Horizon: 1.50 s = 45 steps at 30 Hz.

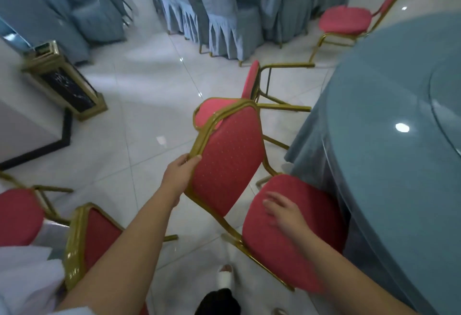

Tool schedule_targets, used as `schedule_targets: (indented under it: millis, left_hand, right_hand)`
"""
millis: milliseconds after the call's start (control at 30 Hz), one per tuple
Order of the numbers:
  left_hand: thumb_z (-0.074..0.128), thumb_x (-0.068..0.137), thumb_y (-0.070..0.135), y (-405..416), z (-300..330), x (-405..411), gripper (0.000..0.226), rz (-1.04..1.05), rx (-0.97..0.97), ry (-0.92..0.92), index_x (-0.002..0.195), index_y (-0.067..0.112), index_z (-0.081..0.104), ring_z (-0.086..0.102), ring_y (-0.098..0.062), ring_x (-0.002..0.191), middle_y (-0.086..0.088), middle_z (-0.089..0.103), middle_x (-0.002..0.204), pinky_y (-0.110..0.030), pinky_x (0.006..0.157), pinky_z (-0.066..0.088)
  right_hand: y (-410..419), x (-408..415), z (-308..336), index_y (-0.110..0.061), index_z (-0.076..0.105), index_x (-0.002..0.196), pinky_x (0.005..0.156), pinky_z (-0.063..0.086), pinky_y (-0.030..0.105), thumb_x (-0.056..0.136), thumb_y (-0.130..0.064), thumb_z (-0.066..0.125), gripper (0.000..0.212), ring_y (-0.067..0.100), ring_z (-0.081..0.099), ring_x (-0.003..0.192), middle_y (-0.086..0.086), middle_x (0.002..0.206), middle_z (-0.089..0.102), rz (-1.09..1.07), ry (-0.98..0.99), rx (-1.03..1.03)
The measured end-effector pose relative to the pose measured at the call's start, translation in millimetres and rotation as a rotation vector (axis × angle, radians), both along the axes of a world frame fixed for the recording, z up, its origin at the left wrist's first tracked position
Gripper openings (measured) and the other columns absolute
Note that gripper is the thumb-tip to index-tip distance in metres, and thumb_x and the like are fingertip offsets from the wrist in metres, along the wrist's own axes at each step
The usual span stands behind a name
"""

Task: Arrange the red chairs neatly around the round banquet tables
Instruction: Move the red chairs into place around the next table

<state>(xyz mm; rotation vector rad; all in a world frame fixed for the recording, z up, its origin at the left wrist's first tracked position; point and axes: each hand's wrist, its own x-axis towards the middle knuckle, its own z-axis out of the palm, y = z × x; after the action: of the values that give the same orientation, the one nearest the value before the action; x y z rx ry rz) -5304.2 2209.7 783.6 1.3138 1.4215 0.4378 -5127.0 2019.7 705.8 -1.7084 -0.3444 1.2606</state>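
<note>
Fingers of the left hand [180,173] curl round the gold frame at the edge of a red chair back, the thumb lying on the red cloth; fingers of the right hand [284,212] are straight and a little spread, resting flat on the seat [287,244] of the same chair [228,165], though this hand is blurred. That chair stands tilted just beside the round table [399,140], its seat touching the blue-grey cloth that hangs from the table's edge. Left of the chair and nearer the person, a second chair [94,234] shows its back, partly hidden by the left forearm, with a third red seat [18,217] further left at the picture's edge. Beyond the held chair, a fourth chair [252,82] leans close against it, its seat turned on edge and its gold legs pointing toward the table; whether the two frames touch cannot be told. Further round the table's far side stands a fifth chair [345,21], upright, its seat just beside the table's rim. Well left of the table, by a white wall, stands a gold and black bin [64,82]; far beyond the table are chairs and tables in blue-grey covers [224,15].
</note>
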Motion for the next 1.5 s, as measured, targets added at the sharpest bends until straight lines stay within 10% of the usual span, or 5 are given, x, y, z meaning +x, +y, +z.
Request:
schedule_targets:
  millis: [300,467,800,1067,1500]
  left_hand:
    - [0.060,0.094,0.020,55.5,19.3,-0.8,0.020,-0.627,-0.232,0.094,0.098,0.032,0.075,0.064,-0.007,0.096,0.013,0.074,0.097,-0.015,0.072,0.040]
    - [0.067,0.076,0.011,53.1,0.6,23.1,0.048,-1.005,-0.272,0.167,0.121,0.027,0.070,0.058,-0.013,0.119,0.008,0.070,0.121,-0.031,0.106,0.042]
    - [0.057,0.089,0.010,69.1,-48.0,85.6,0.080,-1.545,-0.284,0.057,0.156,0.033,0.020,0.022,-0.017,0.148,0.005,0.022,0.163,-0.036,0.120,0.023]
    - [0.059,0.092,0.015,262.6,-81.1,89.2,0.045,-0.572,-0.256,0.162,0.136,0.026,0.054,0.055,-0.014,0.109,-0.002,0.053,0.137,-0.019,0.072,0.044]
    - [0.063,0.093,0.019,480.5,-95.8,31.6,0.035,-0.139,-0.295,0.164,0.127,0.026,0.058,0.055,-0.019,0.113,-0.003,0.056,0.129,-0.033,0.091,0.045]
  right_hand:
    - [166.5,7.7,106.8,-0.043,0.043,0.139,0.099,0.051,0.049,0.081,-0.054,0.064,0.062,0.024,0.057,0.122,-0.005,0.140,0.052,-0.029,-0.435,0.153]
    - [210.3,3.8,113.9,-0.028,0.042,0.147,0.116,0.030,0.040,0.096,-0.036,0.057,0.054,0.015,0.035,0.141,-0.007,0.153,0.039,0.069,-0.749,0.063]
    - [284.4,37.9,49.1,-0.025,0.039,0.148,0.115,0.033,0.043,0.096,-0.035,0.059,0.056,0.022,0.036,0.141,-0.001,0.155,0.037,0.215,-0.618,-0.244]
    - [354.0,78.3,-2.0,-0.031,0.044,0.142,0.104,0.042,0.041,0.096,-0.036,0.059,0.049,0.023,0.044,0.134,0.000,0.151,0.041,-0.019,-0.341,-0.248]
    - [518.6,88.4,-27.5,-0.028,0.046,0.142,0.100,0.040,0.039,0.096,-0.037,0.058,0.049,0.024,0.044,0.133,0.006,0.151,0.041,-0.014,-0.092,-0.261]
